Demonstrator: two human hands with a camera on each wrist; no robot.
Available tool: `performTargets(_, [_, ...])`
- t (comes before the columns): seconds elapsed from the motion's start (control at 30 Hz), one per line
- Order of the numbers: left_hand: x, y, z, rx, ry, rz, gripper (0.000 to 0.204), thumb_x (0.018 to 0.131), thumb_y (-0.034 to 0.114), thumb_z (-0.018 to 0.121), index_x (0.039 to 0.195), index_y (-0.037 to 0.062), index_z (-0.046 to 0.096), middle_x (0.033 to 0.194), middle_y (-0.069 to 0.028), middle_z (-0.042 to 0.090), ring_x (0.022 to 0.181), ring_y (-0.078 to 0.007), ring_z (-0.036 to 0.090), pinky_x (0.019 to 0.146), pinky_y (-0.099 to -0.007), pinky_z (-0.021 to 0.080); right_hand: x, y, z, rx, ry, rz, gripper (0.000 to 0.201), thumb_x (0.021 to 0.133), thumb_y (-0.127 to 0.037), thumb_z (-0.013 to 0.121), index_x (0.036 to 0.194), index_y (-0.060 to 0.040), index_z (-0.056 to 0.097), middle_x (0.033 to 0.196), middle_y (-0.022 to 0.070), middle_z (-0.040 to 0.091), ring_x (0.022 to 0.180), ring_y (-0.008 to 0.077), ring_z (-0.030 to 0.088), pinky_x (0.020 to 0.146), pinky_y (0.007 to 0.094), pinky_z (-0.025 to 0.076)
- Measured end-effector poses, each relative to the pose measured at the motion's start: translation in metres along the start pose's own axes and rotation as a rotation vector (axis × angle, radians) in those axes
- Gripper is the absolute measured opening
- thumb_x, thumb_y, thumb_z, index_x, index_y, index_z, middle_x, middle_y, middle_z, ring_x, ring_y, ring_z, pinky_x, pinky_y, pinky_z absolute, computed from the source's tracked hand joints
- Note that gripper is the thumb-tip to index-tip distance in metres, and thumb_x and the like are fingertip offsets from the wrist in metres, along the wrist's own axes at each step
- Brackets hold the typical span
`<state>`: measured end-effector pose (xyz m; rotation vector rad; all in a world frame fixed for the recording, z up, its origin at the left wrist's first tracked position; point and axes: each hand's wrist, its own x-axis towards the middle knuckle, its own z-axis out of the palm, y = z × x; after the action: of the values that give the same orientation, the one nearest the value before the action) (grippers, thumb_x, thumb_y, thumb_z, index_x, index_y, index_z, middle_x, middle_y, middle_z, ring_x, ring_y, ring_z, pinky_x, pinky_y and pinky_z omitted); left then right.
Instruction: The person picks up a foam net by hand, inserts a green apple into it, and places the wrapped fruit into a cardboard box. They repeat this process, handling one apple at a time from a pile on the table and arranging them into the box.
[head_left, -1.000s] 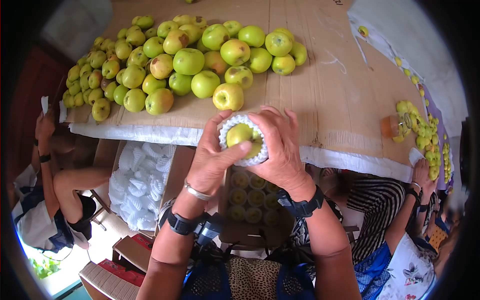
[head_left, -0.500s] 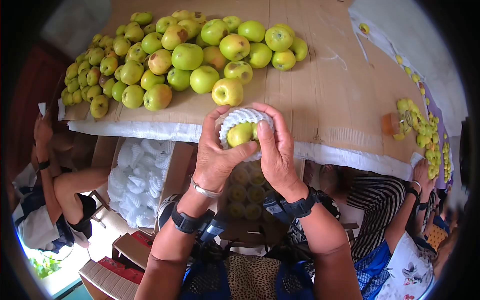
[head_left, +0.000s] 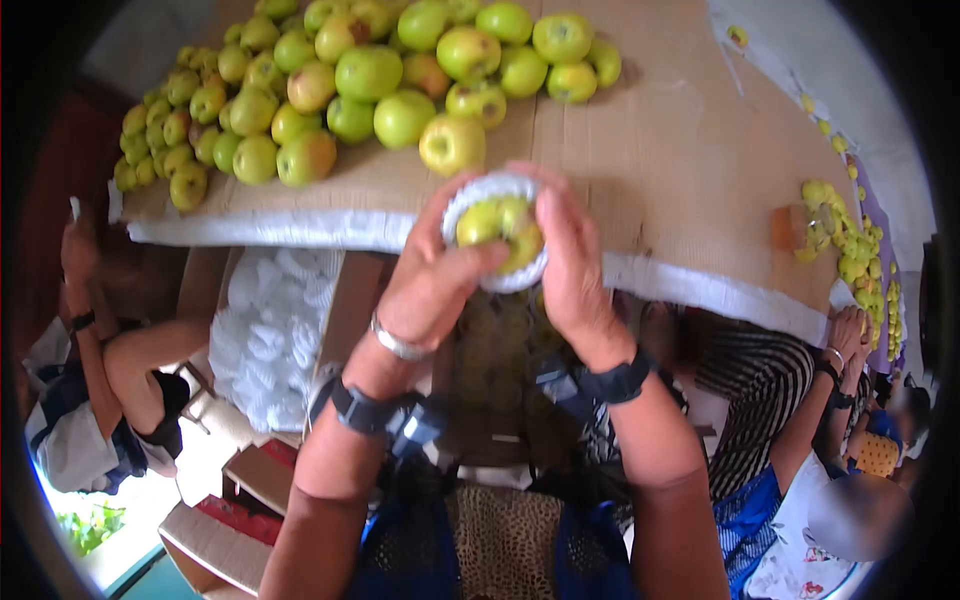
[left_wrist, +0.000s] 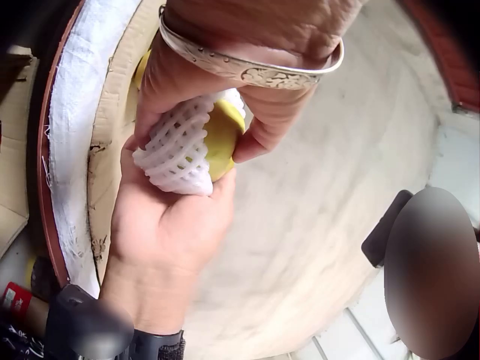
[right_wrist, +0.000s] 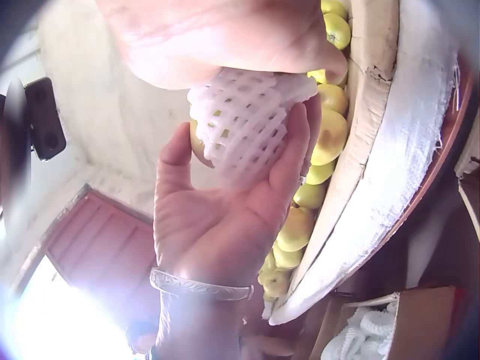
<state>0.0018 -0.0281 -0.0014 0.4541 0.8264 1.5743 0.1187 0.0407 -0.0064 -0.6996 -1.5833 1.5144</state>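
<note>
Between both hands is a yellow-green apple (head_left: 490, 222) in a white foam net (left_wrist: 176, 146), held just in front of the table's near edge. The left hand (head_left: 428, 285), with a silver bangle, grips one side, its thumb lying across the bare face of the apple. From the other side the right hand (head_left: 573, 265) curls its fingers round the net, thumb at the rim. In the right wrist view the net's lattice (right_wrist: 244, 120) covers most of the fruit. A loose apple (head_left: 452, 145) lies on the table beyond the hands.
A heap of apples (head_left: 370, 72) covers the left of the cardboard-topped table (head_left: 670, 170). Below its edge stand a carton of foam nets (head_left: 265, 330) and a shadowed carton of netted apples (head_left: 490, 370). An amber jar (head_left: 788, 228) is at right, and people sit on both sides.
The hands have turned the netted apple, so its bare face shows more than half a second ago. Both hands appear a little higher in the head view, and the table scene has shifted up.
</note>
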Motion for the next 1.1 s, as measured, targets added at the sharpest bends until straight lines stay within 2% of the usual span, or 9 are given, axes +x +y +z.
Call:
performTargets(0.3, [0.007, -0.004, -0.005, -0.098, -0.158, -0.018, 0.034, 0.076, 0.002, 0.058, 0.110, -0.0026, 0.051, 0.101, -0.0088, 0.060, 0.092, -0.0176, 0.058, 0.081, -0.0302, 0.048, 0.005, 0.009, -0.004, 0.204, -0.046, 0.155, 0.046, 0.095, -0.038, 0.036, 0.115, 0.0006, 0.050, 0.111, 0.0093, 0.056, 0.102, 0.0177, 0.055, 0.091, 0.0313, 0.043])
performTargets(0.4, [0.007, -0.006, -0.011, 0.001, -0.180, -0.031, 0.036, 0.083, 0.012, 0.054, 0.116, -0.0037, 0.050, 0.112, -0.0109, 0.058, 0.103, -0.0198, 0.057, 0.094, -0.0353, 0.043, 0.002, 0.005, -0.003, 0.366, 0.073, 0.337, 0.046, 0.094, -0.040, 0.038, 0.115, -0.0003, 0.050, 0.112, 0.0092, 0.056, 0.103, 0.0173, 0.055, 0.091, 0.0320, 0.044])
performTargets(0.6, [0.005, -0.007, -0.005, -0.159, -0.097, -0.058, 0.032, 0.079, 0.013, 0.060, 0.106, -0.0032, 0.054, 0.099, -0.0082, 0.061, 0.090, -0.0176, 0.061, 0.079, -0.0292, 0.049, 0.001, 0.003, -0.007, 0.372, 0.091, 0.163, 0.055, 0.095, -0.044, 0.033, 0.123, 0.0017, 0.043, 0.120, 0.0136, 0.051, 0.111, 0.0219, 0.048, 0.098, 0.0363, 0.036])
performTargets(0.63, [0.006, -0.006, -0.005, -0.196, -0.095, -0.012, 0.034, 0.081, 0.015, 0.058, 0.110, -0.0013, 0.052, 0.105, -0.0087, 0.059, 0.096, -0.0187, 0.059, 0.084, -0.0326, 0.047, 0.003, -0.007, -0.016, 0.426, 0.092, 0.204, 0.058, 0.095, -0.045, 0.031, 0.126, 0.0028, 0.040, 0.121, 0.0172, 0.050, 0.113, 0.0252, 0.046, 0.098, 0.0378, 0.035])
performTargets(0.7, [0.005, 0.000, -0.008, -0.262, -0.087, 0.078, 0.038, 0.085, 0.019, 0.055, 0.118, 0.0024, 0.050, 0.117, -0.0096, 0.055, 0.108, -0.0210, 0.054, 0.094, -0.0395, 0.042, 0.010, -0.005, -0.035, 0.463, -0.016, 0.205, 0.054, 0.095, -0.042, 0.034, 0.124, 0.0036, 0.041, 0.119, 0.0189, 0.051, 0.110, 0.0256, 0.049, 0.094, 0.0368, 0.038])
performTargets(0.73, [0.004, 0.008, -0.006, -0.327, 0.013, 0.076, 0.039, 0.083, 0.009, 0.056, 0.118, -0.0029, 0.045, 0.112, -0.0137, 0.058, 0.103, -0.0232, 0.058, 0.090, -0.0374, 0.048, 0.009, -0.003, -0.039, 0.409, -0.002, 0.204, 0.052, 0.095, -0.039, 0.036, 0.123, 0.0039, 0.042, 0.118, 0.0185, 0.052, 0.107, 0.0250, 0.050, 0.092, 0.0360, 0.040])
performTargets(0.87, [0.003, 0.021, -0.022, -0.284, 0.016, 0.224, 0.040, 0.083, 0.011, 0.056, 0.118, -0.0042, 0.044, 0.113, -0.0149, 0.057, 0.106, -0.0251, 0.056, 0.094, -0.0406, 0.045, 0.003, 0.002, -0.049, 0.225, -0.019, 0.198, 0.041, 0.093, -0.029, 0.045, 0.118, 0.0038, 0.047, 0.112, 0.0161, 0.056, 0.098, 0.0212, 0.055, 0.082, 0.0314, 0.043])
performTargets(0.97, [-0.007, 0.029, -0.015, -0.234, 0.054, 0.173, 0.041, 0.083, 0.014, 0.056, 0.119, -0.0031, 0.044, 0.114, -0.0143, 0.056, 0.106, -0.0243, 0.056, 0.095, -0.0399, 0.045, -0.004, -0.001, -0.047, 0.155, -0.106, 0.220, 0.036, 0.091, -0.023, 0.050, 0.117, 0.0023, 0.049, 0.109, 0.0128, 0.058, 0.094, 0.0174, 0.056, 0.077, 0.0278, 0.044])
performTargets(1.1, [-0.005, 0.011, -0.020, -0.143, -0.110, 0.137, 0.040, 0.084, 0.015, 0.056, 0.118, -0.0018, 0.045, 0.111, -0.0121, 0.057, 0.104, -0.0210, 0.056, 0.092, -0.0351, 0.045, -0.015, -0.006, -0.028, 0.175, -0.216, 0.295, 0.036, 0.089, -0.022, 0.055, 0.117, 0.0001, 0.049, 0.107, 0.0078, 0.058, 0.093, 0.0142, 0.056, 0.075, 0.0248, 0.043])
